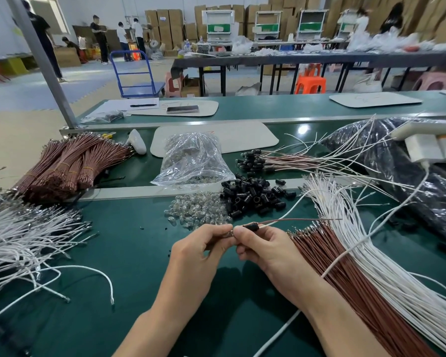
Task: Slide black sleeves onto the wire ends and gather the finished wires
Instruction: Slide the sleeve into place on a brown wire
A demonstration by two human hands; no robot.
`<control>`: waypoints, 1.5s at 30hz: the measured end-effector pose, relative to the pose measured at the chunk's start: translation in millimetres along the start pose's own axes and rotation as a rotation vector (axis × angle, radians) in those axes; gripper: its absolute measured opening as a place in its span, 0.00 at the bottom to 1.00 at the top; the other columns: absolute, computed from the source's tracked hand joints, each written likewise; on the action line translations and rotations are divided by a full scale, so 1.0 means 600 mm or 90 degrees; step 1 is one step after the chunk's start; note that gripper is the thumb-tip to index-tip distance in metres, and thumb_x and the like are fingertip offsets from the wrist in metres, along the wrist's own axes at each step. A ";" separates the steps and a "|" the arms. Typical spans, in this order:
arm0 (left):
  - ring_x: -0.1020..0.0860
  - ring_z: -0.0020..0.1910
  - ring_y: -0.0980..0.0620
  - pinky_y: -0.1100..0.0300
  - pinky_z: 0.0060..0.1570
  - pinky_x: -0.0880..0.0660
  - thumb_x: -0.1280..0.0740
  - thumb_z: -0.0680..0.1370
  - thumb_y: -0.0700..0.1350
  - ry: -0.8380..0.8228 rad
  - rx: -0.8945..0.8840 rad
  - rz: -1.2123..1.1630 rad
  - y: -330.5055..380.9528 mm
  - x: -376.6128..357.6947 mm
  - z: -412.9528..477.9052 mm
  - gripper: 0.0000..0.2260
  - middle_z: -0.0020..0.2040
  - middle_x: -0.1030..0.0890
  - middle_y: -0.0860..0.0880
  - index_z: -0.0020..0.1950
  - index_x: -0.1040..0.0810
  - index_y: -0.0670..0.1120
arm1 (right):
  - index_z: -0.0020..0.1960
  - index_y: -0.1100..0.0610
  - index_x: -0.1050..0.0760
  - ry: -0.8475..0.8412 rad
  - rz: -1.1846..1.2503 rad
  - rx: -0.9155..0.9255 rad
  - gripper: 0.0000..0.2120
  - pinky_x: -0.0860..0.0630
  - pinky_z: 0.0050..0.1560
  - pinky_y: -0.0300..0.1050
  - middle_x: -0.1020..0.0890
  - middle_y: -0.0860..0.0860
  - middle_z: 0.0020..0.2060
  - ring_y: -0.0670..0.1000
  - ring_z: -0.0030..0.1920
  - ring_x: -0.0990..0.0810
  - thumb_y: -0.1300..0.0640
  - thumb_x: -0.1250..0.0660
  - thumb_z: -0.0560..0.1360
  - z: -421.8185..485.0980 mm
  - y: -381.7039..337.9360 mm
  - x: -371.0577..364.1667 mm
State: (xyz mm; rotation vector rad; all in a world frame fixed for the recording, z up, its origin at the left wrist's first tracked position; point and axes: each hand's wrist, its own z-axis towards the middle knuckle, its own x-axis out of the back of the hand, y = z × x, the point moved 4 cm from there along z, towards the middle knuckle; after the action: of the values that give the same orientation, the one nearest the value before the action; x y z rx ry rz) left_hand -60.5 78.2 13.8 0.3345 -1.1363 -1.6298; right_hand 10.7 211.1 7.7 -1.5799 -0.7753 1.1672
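Observation:
My left hand (204, 249) and my right hand (264, 244) meet above the green table, fingertips together. They pinch the metal ends of a brown and a white wire (294, 220) that trail off to the right. A black sleeve (251, 226) sits on those wires just beside my right fingertips. A heap of loose black sleeves (252, 195) lies just beyond my hands. Sleeved wires (281, 161) are gathered further back.
Brown wires (350, 287) and white wires (350, 215) fan out at the right. Tangled white wires (23, 235) lie left, bundled brown wires (67, 166) behind them. Clear small bulbs (196, 210) and a plastic bag (193, 158) sit centre, a black bag (410, 181) at right.

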 end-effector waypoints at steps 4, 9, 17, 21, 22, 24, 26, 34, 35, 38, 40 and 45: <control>0.16 0.48 0.62 0.70 0.49 0.23 0.29 0.76 0.46 -0.009 -0.022 0.018 0.008 0.004 0.002 0.10 0.47 0.15 0.64 0.52 0.19 0.61 | 0.42 0.56 0.13 -0.015 0.001 -0.013 0.14 0.22 0.40 0.36 0.16 0.53 0.37 0.45 0.36 0.20 0.46 0.23 0.66 0.001 -0.002 0.001; 0.17 0.48 0.60 0.66 0.49 0.22 0.30 0.77 0.47 -0.012 -0.065 0.070 0.010 0.006 0.004 0.06 0.48 0.16 0.62 0.53 0.18 0.55 | 0.41 0.57 0.13 -0.007 0.028 -0.032 0.16 0.22 0.37 0.37 0.15 0.54 0.39 0.46 0.35 0.20 0.44 0.22 0.64 0.006 -0.001 -0.002; 0.17 0.47 0.62 0.72 0.48 0.25 0.32 0.78 0.54 0.008 -0.067 0.092 0.002 0.014 0.008 0.06 0.48 0.18 0.64 0.55 0.20 0.58 | 0.39 0.55 0.13 0.012 0.046 -0.042 0.13 0.21 0.35 0.37 0.15 0.54 0.39 0.45 0.34 0.19 0.45 0.23 0.64 0.006 -0.002 -0.001; 0.17 0.47 0.62 0.71 0.49 0.24 0.30 0.77 0.52 0.003 -0.053 0.064 -0.003 0.011 0.005 0.07 0.48 0.16 0.63 0.55 0.18 0.56 | 0.39 0.56 0.13 0.002 0.021 -0.034 0.13 0.22 0.35 0.37 0.16 0.53 0.37 0.45 0.34 0.20 0.46 0.23 0.64 0.003 -0.001 -0.002; 0.17 0.47 0.63 0.71 0.49 0.24 0.29 0.76 0.50 0.005 -0.041 0.053 -0.005 0.011 0.005 0.08 0.47 0.16 0.63 0.54 0.17 0.56 | 0.39 0.56 0.14 0.001 0.014 -0.031 0.13 0.22 0.36 0.37 0.16 0.53 0.37 0.45 0.34 0.20 0.46 0.23 0.64 0.003 -0.002 -0.001; 0.16 0.47 0.63 0.71 0.49 0.24 0.28 0.74 0.49 0.001 -0.022 0.034 -0.007 0.011 0.004 0.08 0.46 0.15 0.64 0.52 0.16 0.57 | 0.39 0.56 0.14 0.000 0.004 -0.025 0.14 0.23 0.37 0.37 0.17 0.53 0.37 0.45 0.35 0.20 0.45 0.23 0.64 0.003 -0.002 0.001; 0.16 0.47 0.62 0.71 0.49 0.24 0.28 0.73 0.50 -0.005 -0.008 0.020 -0.006 0.011 0.004 0.09 0.46 0.15 0.64 0.51 0.18 0.61 | 0.39 0.57 0.14 0.000 -0.002 -0.022 0.14 0.23 0.37 0.37 0.17 0.54 0.36 0.46 0.35 0.21 0.46 0.23 0.64 0.003 -0.002 0.002; 0.16 0.47 0.61 0.69 0.49 0.23 0.29 0.75 0.49 -0.004 -0.029 0.046 -0.002 0.013 0.005 0.07 0.46 0.16 0.63 0.51 0.18 0.59 | 0.39 0.57 0.14 -0.001 0.010 -0.028 0.14 0.23 0.37 0.37 0.16 0.54 0.37 0.46 0.34 0.21 0.46 0.23 0.64 0.004 -0.003 -0.002; 0.16 0.47 0.61 0.69 0.49 0.23 0.29 0.76 0.50 -0.006 -0.039 0.054 -0.001 0.012 0.006 0.07 0.46 0.16 0.63 0.52 0.18 0.58 | 0.40 0.56 0.13 -0.003 0.014 -0.029 0.13 0.23 0.36 0.37 0.16 0.54 0.37 0.46 0.34 0.21 0.47 0.24 0.65 0.004 -0.004 -0.003; 0.17 0.47 0.60 0.66 0.48 0.22 0.29 0.77 0.50 -0.022 -0.064 0.079 0.004 0.009 0.005 0.06 0.47 0.16 0.62 0.53 0.19 0.57 | 0.42 0.55 0.13 -0.016 0.019 -0.030 0.10 0.23 0.36 0.37 0.15 0.53 0.38 0.45 0.33 0.21 0.48 0.25 0.68 0.003 -0.004 -0.005; 0.17 0.48 0.60 0.65 0.48 0.22 0.29 0.78 0.50 -0.024 -0.075 0.092 0.006 0.008 0.003 0.06 0.48 0.17 0.63 0.54 0.20 0.58 | 0.41 0.56 0.13 -0.017 0.013 -0.029 0.11 0.23 0.36 0.37 0.15 0.53 0.38 0.45 0.33 0.22 0.48 0.25 0.69 0.003 -0.004 -0.003; 0.18 0.48 0.62 0.65 0.48 0.22 0.30 0.78 0.51 -0.022 -0.087 0.128 0.009 0.011 0.003 0.07 0.49 0.18 0.61 0.56 0.21 0.57 | 0.40 0.56 0.14 0.009 -0.008 -0.017 0.10 0.23 0.37 0.37 0.17 0.52 0.37 0.45 0.34 0.22 0.48 0.23 0.71 0.006 0.000 0.003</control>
State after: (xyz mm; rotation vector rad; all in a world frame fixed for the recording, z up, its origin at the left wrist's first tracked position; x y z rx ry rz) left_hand -61.4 73.5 21.1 0.1001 -1.0431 -1.5314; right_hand 8.0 213.8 7.3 -1.6014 -0.7940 1.1399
